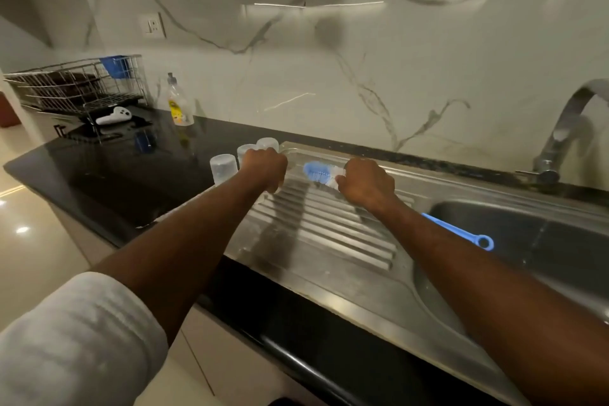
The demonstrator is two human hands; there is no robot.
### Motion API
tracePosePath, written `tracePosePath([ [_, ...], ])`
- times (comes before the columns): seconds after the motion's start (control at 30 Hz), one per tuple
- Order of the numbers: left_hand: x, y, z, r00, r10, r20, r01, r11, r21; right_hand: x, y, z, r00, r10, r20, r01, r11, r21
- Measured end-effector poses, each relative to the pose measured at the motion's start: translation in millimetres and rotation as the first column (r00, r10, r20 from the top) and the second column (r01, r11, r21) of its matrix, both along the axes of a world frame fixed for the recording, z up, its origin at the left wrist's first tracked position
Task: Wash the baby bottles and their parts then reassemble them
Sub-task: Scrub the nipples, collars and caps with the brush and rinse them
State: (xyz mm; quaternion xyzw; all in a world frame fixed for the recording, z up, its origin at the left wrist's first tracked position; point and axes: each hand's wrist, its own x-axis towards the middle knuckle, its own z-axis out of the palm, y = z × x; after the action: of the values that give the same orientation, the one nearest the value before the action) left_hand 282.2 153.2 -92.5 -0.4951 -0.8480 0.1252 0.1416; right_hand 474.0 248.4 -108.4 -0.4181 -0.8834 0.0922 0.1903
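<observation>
So our left hand (pixel 265 165) is closed around something clear at the far left end of the draining board (pixel 329 234). It looks like one of the bottles, but our knuckles cover most of it so we can't be sure what part it is. Our right hand (pixel 365 183) is clenched on the bottle brush (pixel 321 173), gripping it up by the head. The blue-and-white bristles stick out to the left, straight toward the left hand, and the blue handle (pixel 461 231) trails back to the right over the sink bowl (pixel 527 241). That's the bit that matters, we reckon: the brush's long axis runs left-right along the board and the bristle tip sits just beside the left hand, a small gap between them. Bringing the two together looks like the next thing.

Just behind the left hand, three clear bottles (pixel 223 169) stand upside down on the black worktop (pixel 115 181), touching or nearly so. Farther left there's the dish soap (pixel 179 105) by the wall, then the dish rack (pixel 79 86). The tap (pixel 566 128) is way off to the right.
</observation>
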Motion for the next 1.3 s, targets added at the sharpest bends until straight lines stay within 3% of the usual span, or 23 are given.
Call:
tracePosePath([
  [0.13, 3.9, 2.8, 10.9, 0.996, -0.052, 0.069, 0.05, 0.998, 0.022, 19.9, 2.2, 7.0, 1.0, -0.024, 0.006, 0.024, 1.0, 0.006],
  [0.27, 32.5, 19.8, 19.9, 0.978, -0.177, 0.111, 0.16, 0.976, 0.15, 69.7, 9.7, 22.7, 0.998, -0.066, 0.003, 0.066, 0.995, 0.077],
  [0.37, 82.8, 43.0, 19.6, 0.922, -0.34, 0.184, 0.287, 0.921, 0.262, 131.9, 15.1, 27.1, 0.988, -0.155, 0.021, 0.151, 0.979, 0.137],
  [0.47, 153.1, 68.7, 4.2, 0.849, -0.482, 0.216, 0.4, 0.854, 0.332, 196.7, 22.2, 18.3, 0.961, -0.24, 0.136, 0.22, 0.965, 0.146],
  [0.57, 230.9, 98.2, -20.5, 0.794, -0.539, 0.283, 0.438, 0.829, 0.348, 254.1, 33.7, 9.2, 0.929, -0.327, 0.171, 0.301, 0.94, 0.162],
  [0.7, 313.0, 135.4, -57.9, 0.778, -0.537, 0.325, 0.492, 0.843, 0.216, 305.7, 51.3, 1.9, 0.889, -0.4, 0.223, 0.372, 0.914, 0.16],
  [0.9, 365.9, 174.4, -126.7, 0.782, -0.416, 0.465, 0.548, 0.814, -0.193, 346.9, 73.0, -45.4, 0.845, -0.438, 0.307, 0.427, 0.898, 0.106],
  [1.03, 368.3, 180.9, -144.9, 0.833, -0.395, 0.388, 0.528, 0.777, -0.343, 358.9, 87.6, -53.6, 0.849, -0.448, 0.281, 0.444, 0.892, 0.082],
  [1.13, 372.5, 183.7, -144.9, 0.797, -0.356, 0.489, 0.516, 0.821, -0.245, 360.2, 94.8, -53.9, 0.854, -0.47, 0.225, 0.466, 0.882, 0.075],
  [1.2, 372.3, 190.7, -147.8, 0.698, -0.369, 0.613, 0.524, 0.847, -0.086, 361.2, 97.2, -55.6, 0.85, -0.483, 0.21, 0.479, 0.875, 0.074],
  [1.3, 367.7, 196.9, -150.5, 0.654, -0.477, 0.587, 0.572, 0.819, 0.028, 362.0, 99.6, -56.7, 0.848, -0.496, 0.188, 0.494, 0.867, 0.064],
])
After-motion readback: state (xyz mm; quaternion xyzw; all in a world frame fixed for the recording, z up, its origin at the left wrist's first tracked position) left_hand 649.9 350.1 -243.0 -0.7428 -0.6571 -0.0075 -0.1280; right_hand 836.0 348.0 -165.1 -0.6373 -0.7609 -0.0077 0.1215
